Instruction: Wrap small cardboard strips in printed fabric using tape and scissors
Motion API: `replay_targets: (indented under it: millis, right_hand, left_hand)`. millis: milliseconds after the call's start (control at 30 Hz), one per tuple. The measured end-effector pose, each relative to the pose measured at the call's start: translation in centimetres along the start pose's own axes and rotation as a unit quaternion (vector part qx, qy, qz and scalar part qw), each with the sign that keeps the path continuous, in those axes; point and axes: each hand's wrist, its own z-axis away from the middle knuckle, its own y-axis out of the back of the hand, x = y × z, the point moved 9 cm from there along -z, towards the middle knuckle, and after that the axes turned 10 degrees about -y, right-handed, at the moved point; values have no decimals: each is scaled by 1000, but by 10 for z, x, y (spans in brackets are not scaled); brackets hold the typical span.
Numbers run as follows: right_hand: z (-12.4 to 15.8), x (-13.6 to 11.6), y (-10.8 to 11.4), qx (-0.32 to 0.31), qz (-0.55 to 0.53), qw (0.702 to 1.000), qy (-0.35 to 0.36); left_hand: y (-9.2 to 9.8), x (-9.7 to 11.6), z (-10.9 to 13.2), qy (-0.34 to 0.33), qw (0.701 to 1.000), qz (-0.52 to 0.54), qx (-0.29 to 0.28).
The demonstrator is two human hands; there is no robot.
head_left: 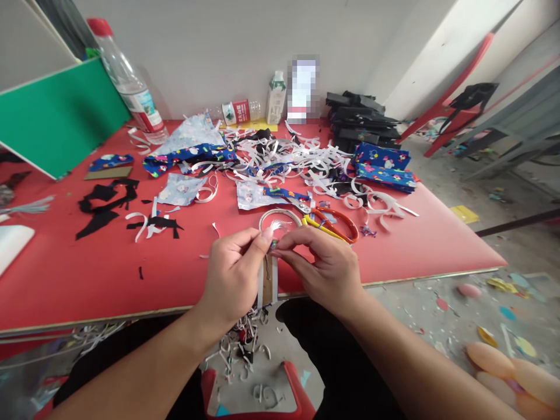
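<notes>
My left hand is closed in a pinch at the table's front edge. Between its thumb and fingers is a small piece of patterned fabric, with a tuft of white threads fanning out above. My right hand meets it there, thumb and forefinger pinched at the same piece; the fingers hide most of it. Below the fingertips, a brown strip with pale edges reaches over the table edge. Just beyond my hands lie a pale ring and scissors with orange and yellow handles.
White and black scraps heap across the red table. Folded blue printed fabric and a black stack are at right. A clear bottle and green board stand left. Below is a red stool.
</notes>
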Motion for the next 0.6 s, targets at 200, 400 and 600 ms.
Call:
replay_targets:
  millis: [200, 400, 600]
  right_hand:
    - [1, 4, 2, 18, -28, 999, -25]
    - [1, -2, 4, 18, -19, 1000, -8]
    - [1, -4, 3, 11, -9, 1000, -5]
  left_hand:
    - [0, 4, 2, -5, 1000, -11, 3]
    - [1, 6, 5, -2, 1000, -7, 8]
    - [1, 5, 3, -6, 1000, 13, 15]
